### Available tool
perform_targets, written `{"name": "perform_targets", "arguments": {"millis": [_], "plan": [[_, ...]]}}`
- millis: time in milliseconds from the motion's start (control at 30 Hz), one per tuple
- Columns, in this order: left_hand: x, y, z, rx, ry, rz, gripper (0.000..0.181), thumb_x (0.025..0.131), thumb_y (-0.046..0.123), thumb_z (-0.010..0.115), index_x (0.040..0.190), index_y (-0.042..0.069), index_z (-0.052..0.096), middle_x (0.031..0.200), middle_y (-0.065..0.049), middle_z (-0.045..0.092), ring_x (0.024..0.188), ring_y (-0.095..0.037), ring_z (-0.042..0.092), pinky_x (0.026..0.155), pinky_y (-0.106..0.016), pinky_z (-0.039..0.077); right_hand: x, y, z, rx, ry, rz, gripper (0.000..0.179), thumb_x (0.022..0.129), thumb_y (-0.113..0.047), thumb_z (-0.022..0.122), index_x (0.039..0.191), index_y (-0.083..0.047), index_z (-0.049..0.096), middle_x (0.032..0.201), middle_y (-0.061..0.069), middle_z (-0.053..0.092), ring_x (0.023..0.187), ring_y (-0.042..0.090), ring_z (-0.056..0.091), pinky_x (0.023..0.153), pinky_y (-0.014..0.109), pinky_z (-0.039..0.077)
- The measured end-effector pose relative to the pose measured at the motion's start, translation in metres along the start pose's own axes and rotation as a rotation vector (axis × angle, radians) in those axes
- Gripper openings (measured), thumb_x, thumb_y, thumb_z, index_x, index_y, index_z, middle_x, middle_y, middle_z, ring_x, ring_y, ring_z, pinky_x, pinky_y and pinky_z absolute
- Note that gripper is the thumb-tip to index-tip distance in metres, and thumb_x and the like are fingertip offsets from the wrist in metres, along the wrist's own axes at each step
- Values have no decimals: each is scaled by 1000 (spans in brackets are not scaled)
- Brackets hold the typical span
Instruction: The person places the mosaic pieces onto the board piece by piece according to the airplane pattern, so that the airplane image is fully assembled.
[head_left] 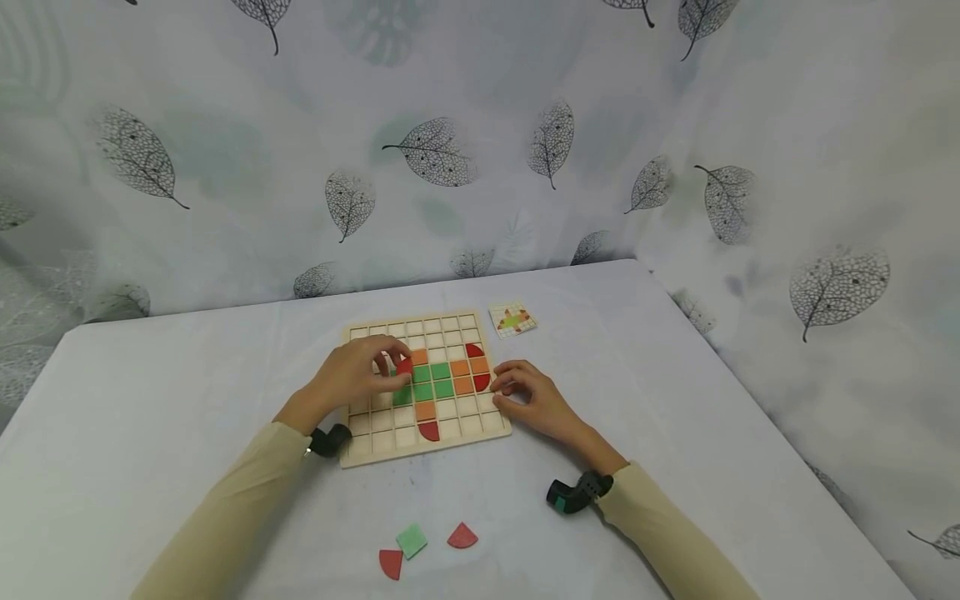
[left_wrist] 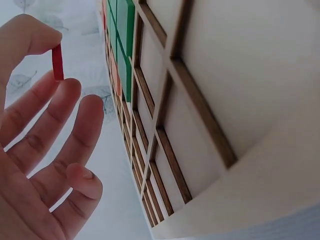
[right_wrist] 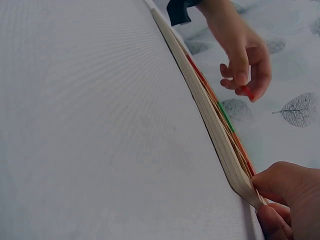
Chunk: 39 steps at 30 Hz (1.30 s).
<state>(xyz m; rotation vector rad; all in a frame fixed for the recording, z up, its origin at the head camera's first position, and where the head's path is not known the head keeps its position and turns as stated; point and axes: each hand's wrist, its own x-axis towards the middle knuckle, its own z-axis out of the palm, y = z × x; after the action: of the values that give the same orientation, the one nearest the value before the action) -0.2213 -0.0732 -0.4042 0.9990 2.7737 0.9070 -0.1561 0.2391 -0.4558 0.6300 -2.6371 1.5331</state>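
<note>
A wooden grid board (head_left: 435, 451) lies on the table with green, orange and red pieces set in its cells. Over its left part, my left hand (head_left: 347, 373) pinches a red quarter-circle tile (left_wrist: 58, 62) between thumb and fingers, held above the grid. The other left fingers are spread loosely in the left wrist view. At the board's right edge, my right hand (head_left: 542, 407) grips the rim, thumb on top and fingers at the side. Green squares (head_left: 432, 381) fill the middle, with orange squares (head_left: 425, 411) around them.
Near the front of the table lie a loose green square (head_left: 412, 541), a red quarter-circle (head_left: 462, 536) and another red quarter-circle (head_left: 391, 564). A small pattern card (head_left: 513, 318) rests beyond the board's far right corner. A leaf-printed cloth (head_left: 438, 154) hangs behind.
</note>
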Motion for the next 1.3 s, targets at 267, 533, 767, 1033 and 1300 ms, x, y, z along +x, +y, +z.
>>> {"name": "perform_targets", "arguments": {"millis": [267,533,767,1033,1300], "plan": [[10,-8,-4,-1,-58,-56,29,85,26,73,109,11,67,90,2,64,74,-11,56,65,-30,45,-1,1,0,19,2,-4,15,88,-7,71,102,-3,68,126,15,56,103,25,60,90,31,50],[18,-15,-7,27,-96,-116,33,87,27,72,114,10,66,95,-1,66,79,-14,58,68,-31,47,0,1,3,18,4,2,17,87,-1,70,104,3,67,127,22,54,105,33,59,91,44,50],[26,-18,-11,32,-89,-117,35,88,27,72,116,7,65,96,-2,67,82,-16,61,70,-36,49,-2,-24,-2,12,-12,2,15,87,6,67,102,10,65,125,29,53,105,37,59,90,45,50],[33,-20,-9,41,-107,-127,33,89,27,70,116,9,65,101,-5,68,88,-19,62,76,-40,50,-4,-40,-4,24,-10,4,15,87,6,67,102,10,64,124,28,54,103,36,59,90,46,50],[41,-17,-7,40,-107,-126,31,91,27,68,116,8,65,100,-5,68,88,-20,62,76,-40,49,-4,-39,-4,21,-14,26,16,87,5,67,102,10,65,124,27,54,104,36,60,91,46,49]]}}
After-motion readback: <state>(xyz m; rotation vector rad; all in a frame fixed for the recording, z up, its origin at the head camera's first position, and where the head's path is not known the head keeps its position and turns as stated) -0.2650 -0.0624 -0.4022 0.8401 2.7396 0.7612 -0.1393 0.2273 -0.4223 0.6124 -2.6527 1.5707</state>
